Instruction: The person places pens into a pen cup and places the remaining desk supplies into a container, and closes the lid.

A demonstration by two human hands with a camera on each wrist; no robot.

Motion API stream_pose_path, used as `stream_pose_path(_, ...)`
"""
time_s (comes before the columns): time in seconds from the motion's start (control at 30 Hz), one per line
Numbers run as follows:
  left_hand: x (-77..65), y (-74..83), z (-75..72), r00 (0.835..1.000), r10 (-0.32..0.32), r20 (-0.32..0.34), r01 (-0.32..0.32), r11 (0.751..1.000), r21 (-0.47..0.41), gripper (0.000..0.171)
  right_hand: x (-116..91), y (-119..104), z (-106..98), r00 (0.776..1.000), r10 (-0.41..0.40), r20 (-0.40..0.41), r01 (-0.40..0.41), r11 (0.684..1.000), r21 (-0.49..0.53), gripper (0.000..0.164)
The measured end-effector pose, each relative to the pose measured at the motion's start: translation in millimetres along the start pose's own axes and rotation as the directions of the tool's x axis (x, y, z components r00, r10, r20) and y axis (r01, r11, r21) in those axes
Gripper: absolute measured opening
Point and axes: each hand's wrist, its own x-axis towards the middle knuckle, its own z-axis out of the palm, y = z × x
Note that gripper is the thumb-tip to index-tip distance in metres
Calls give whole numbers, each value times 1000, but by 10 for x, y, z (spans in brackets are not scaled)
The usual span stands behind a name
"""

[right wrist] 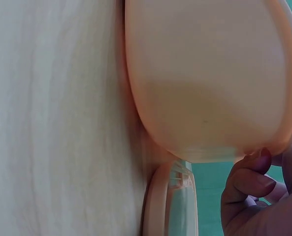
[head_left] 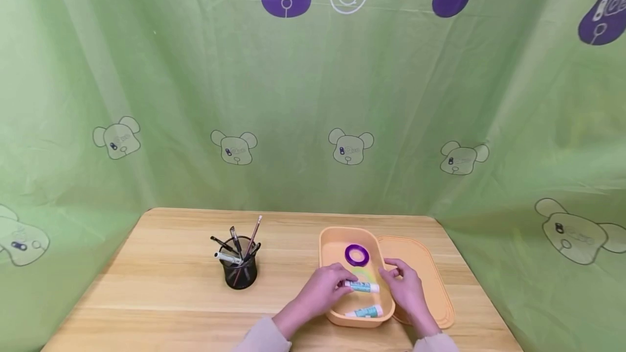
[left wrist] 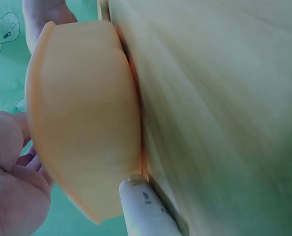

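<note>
A peach plastic box (head_left: 325,246) stands uncovered on the table. Above its middle, my left hand (head_left: 323,288) pinches a glue stick (head_left: 364,287) by one end, held level. A second glue stick (head_left: 367,312) lies at the near end of the box. Toward the far end is a purple ring (head_left: 348,257), like a roll of tape; a pale yellow-green ring shape (head_left: 364,272) is partly hidden by my left hand and the glue stick. My right hand (head_left: 407,289) grips the box's right rim, with curled fingers against the outer wall in the right wrist view.
The peach lid (head_left: 430,281) lies flat to the right of the box, partly under my right hand. Left of the box stands a black mesh pen cup (head_left: 239,276) with several pens and a pencil. In the left wrist view, a white cylinder (left wrist: 148,211) of unclear kind shows low.
</note>
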Motion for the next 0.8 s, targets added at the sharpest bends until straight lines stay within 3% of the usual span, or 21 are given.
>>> stream_pose_path(0.37, 33, 72, 136, 1000, 0, 20, -3, 989, 150, 19, 7, 12, 7, 1000, 16, -8, -16, 1000, 5, 41)
stream_pose_path(0.8, 64, 95, 202, 998, -40, 42, 31, 982, 187, 20, 13, 28, 10, 1000, 15, -3, -15, 1000, 1, 42)
